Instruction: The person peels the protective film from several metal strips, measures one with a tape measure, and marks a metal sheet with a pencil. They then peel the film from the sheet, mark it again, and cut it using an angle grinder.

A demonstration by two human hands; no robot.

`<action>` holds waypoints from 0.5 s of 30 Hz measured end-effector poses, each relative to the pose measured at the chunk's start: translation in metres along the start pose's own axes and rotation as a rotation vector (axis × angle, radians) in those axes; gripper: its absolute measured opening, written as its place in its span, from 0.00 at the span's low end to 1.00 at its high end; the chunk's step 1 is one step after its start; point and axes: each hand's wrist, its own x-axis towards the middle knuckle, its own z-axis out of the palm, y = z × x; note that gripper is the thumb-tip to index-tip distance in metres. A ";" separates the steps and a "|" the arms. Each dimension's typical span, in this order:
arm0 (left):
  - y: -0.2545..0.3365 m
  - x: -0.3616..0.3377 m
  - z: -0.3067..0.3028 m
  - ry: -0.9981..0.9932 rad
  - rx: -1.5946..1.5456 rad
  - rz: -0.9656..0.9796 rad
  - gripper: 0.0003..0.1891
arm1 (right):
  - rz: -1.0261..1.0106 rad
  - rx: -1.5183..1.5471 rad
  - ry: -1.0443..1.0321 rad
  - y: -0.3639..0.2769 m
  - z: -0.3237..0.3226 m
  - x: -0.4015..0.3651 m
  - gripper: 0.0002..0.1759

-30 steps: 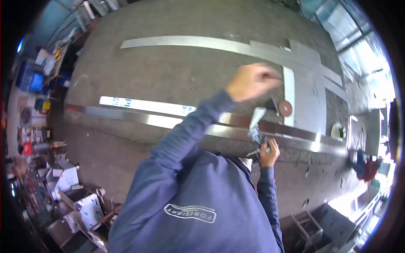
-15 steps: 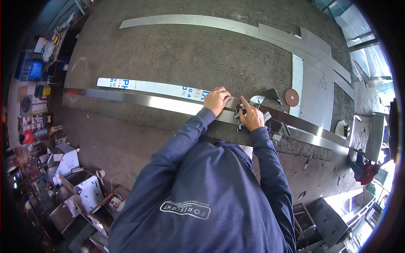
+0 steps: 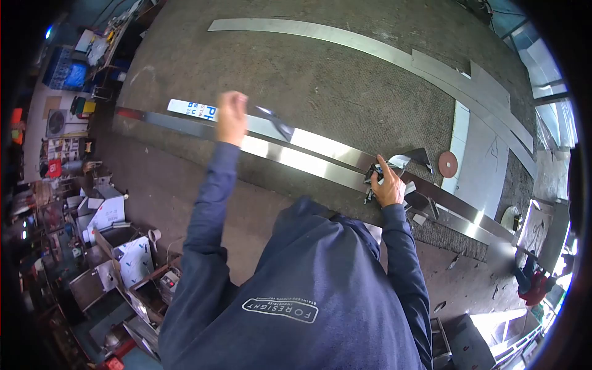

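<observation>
My left hand (image 3: 232, 118) is closed on the end of a protective film (image 3: 280, 126), blurred by motion above a long metal strip. The film's dark underside curls up behind the hand, and bare shiny metal (image 3: 333, 147) shows to the right. Left of the hand, white film with blue print (image 3: 192, 110) still lies on the strip. My right hand (image 3: 388, 185) rests on the strips farther right, its index finger stretched onto the metal and the other fingers around dark crumpled film (image 3: 372, 176). A second bare metal strip (image 3: 290, 159) runs alongside, nearer my body.
A loose dark film scrap (image 3: 414, 158) and a reddish disc (image 3: 448, 164) lie right of my right hand. Flat sheet metal (image 3: 484, 154) and a long curved-looking strip (image 3: 320, 36) lie farther across the work surface. A person in red (image 3: 535, 290) is at the right edge.
My left hand has swept left along the strip, lifting the film and baring shiny metal. My right hand stays at the same spot on the strips. The view has shifted slightly.
</observation>
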 end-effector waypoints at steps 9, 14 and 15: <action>-0.044 -0.022 -0.017 0.225 0.300 -0.103 0.47 | 0.009 0.022 0.035 0.002 0.006 0.000 0.29; -0.023 -0.077 0.051 -0.235 0.388 -0.287 0.47 | -0.072 0.020 0.039 0.003 0.005 0.000 0.29; -0.017 -0.074 0.052 -0.295 0.383 -0.352 0.43 | -0.113 0.010 0.057 0.003 0.007 0.001 0.29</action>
